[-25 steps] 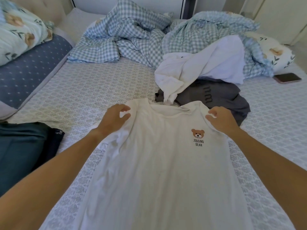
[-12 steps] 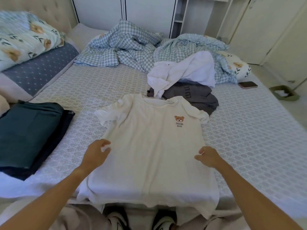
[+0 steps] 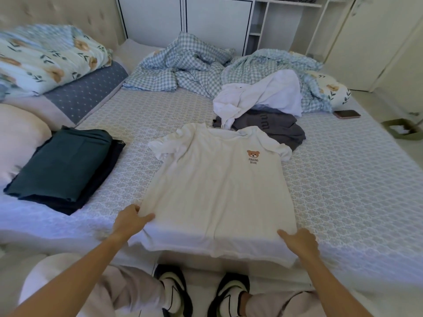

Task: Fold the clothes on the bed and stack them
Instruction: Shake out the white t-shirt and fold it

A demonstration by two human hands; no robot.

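A white T-shirt with a small bear print (image 3: 217,191) lies front up and spread flat on the bed (image 3: 343,179), its hem hanging over the near edge. My left hand (image 3: 131,219) pinches the shirt's lower left side edge. My right hand (image 3: 298,243) grips the lower right corner near the hem. A stack of folded dark green and navy clothes (image 3: 66,165) sits at the left. Farther back lie an unfolded white garment (image 3: 263,94) and a dark grey garment (image 3: 272,129).
Rumpled blue checked bedding (image 3: 194,69) fills the back of the bed. Floral pillows (image 3: 45,58) lie at the left, another floral pillow (image 3: 332,90) and a phone (image 3: 346,114) at the right. My shoes (image 3: 201,291) stand on the floor below the bed's edge.
My hands slid from the shirt's shoulders down its sides to the hem, and the shirt now lies flat. The view pulled back from the bed.
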